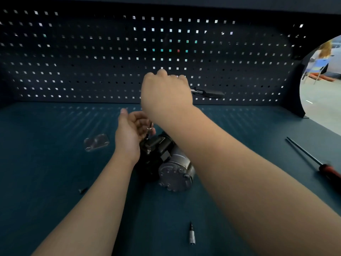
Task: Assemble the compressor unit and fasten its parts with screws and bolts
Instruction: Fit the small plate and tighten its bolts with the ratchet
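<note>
The compressor unit (166, 159), black with a grey ribbed motor end, lies on the blue-green bench at centre. My right hand (166, 93) is raised above it and grips the head of a ratchet wrench (212, 93), whose black handle sticks out to the right. A thin shaft (149, 132) runs down from under that hand to the top of the compressor. My left hand (131, 133) sits just left of the compressor, fingers curled round the lower part of the shaft. The shaft's tip and the fastener under it are hidden.
A small pale plate with holes (96, 142) lies left of my left hand. A dark screw (83, 190) lies nearer left, a silver bit (191, 234) near the front edge. A red-handled screwdriver (313, 159) lies at right. A pegboard (92, 61) closes off the back.
</note>
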The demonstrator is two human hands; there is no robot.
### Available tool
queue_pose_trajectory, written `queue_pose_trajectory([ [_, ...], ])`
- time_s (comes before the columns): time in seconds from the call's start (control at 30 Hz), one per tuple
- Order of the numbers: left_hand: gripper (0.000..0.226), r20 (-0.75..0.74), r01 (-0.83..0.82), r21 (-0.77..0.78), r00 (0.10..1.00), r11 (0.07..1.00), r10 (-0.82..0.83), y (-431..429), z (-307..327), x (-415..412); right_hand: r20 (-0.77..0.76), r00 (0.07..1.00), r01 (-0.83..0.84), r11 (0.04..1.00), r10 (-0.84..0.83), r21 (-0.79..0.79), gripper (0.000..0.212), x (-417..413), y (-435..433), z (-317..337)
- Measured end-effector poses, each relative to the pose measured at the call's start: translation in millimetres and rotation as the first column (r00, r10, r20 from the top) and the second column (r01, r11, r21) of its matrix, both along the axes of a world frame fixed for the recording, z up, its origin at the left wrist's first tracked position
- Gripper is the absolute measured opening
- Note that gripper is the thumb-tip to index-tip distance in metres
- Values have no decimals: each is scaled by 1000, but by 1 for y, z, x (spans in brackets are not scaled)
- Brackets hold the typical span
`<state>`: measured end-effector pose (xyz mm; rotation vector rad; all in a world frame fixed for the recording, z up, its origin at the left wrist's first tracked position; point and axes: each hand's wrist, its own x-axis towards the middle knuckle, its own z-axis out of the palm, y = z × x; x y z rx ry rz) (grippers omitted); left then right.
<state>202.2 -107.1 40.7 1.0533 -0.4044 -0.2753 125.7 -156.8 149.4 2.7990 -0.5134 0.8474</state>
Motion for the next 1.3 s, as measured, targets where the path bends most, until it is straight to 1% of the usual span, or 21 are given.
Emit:
queue_pose_trajectory([
  [0.07, 67, -61, 61, -32, 996, 998, -63, 2, 0, 0, -29, 999, -15, 998, 17, 67, 13, -3, -1, 8],
  [0.17, 71, -72, 93, -48, 993, 994, -96, 1, -3, 1, -74, 997, 19, 990, -8, 142, 16, 0, -2, 15],
  [0.3, 73, -90, 105, -50, 990, 993, -110, 0, -4, 3, -78, 997, 16, 995, -8, 102, 22, 16, -8, 14],
  [0.37, 74, -85, 108, -36, 990, 993, -111, 0, -5, 4, -11, 987, -159, 982, 162, 106, 29, 20, -19, 6],
  [0.4, 75, -79, 106, -24, 991, 994, -107, 0, -6, 5, 56, 958, -287, 947, 282, 143, 35, 19, -25, 1],
  [0.43, 76, -73, 101, -11, 992, 995, -101, 0, -6, 6, 164, 906, -419, 883, 391, 211, 40, 16, -30, -4],
  [0.47, 77, -68, 97, 0, 993, 995, -96, 0, -7, 6, 274, 847, -524, 804, 456, 282, 45, 11, -35, -8],
  [0.5, 78, -68, 95, -1, 993, 995, -95, -1, -8, 7, 340, 811, -576, 752, 477, 320, 48, 8, -38, -10],
  [0.53, 78, -69, 96, -6, 993, 995, -96, -1, -9, 9, 356, 803, -586, 742, 478, 324, 50, 7, -41, -11],
  [0.57, 79, -70, 97, -8, 993, 995, -97, -2, -10, 10, 320, 829, -546, 785, 458, 292, 50, 7, -41, -10],
  [0.6, 79, -70, 99, -8, 993, 995, -99, -2, -10, 11, 236, 881, -459, 862, 410, 216, 49, 9, -39, -8],
  [0.63, 79, -75, 101, -12, 992, 995, -102, -2, -11, 11, 148, 931, -351, 929, 333, 119, 49, 11, -34, -5],
  [0.67, 79, -84, 103, -24, 991, 994, -104, -2, -12, 12, 100, 964, -251, 967, 246, 46, 49, 13, -30, -3],
  [0.73, 79, -91, 108, -55, 990, 993, -112, -2, -13, 12, 76, 992, -99, 995, 99, 5, 47, 17, -24, 0],
  [0.83, 79, -79, 114, -74, 990, 991, -120, -1, -13, 11, -5, 1000, 30, 999, -30, 30, 31, 16, -17, 5],
  [0.9, 78, -81, 109, -80, 990, 991, -116, -1, -12, 10, -65, 996, 57, 997, -53, 54, 25, 13, -13, 8],
  [0.97, 76, -85, 91, -73, 992, 993, -97, 0, -11, 9, -78, 995, 65, 998, -63, 26, 24, 14, -14, 9],
  [1.07, 70, -35, 41, -7, 999, 999, -41, -1, -8, 3, 66, 998, 1, 1000, 0, -24, 34, 10, -26, 10],
  [1.13, 65, 61, 14, 75, 998, 997, -19, 0, -1, 1, 179, 982, -53, 998, 57, -25, 41, 2, -39, 12],
  [1.2, 64, 157, -5, 147, 987, 989, -18, 5, 11, 2, 212, 972, -109, 994, 104, 13, 46, -9, -47, 13],
  [1.3, 54, 220, -48, 183, 975, 982, 7, 21, 32, 10, 204, 969, -152, 987, 139, 48, 48, -19, -50, 8],
])
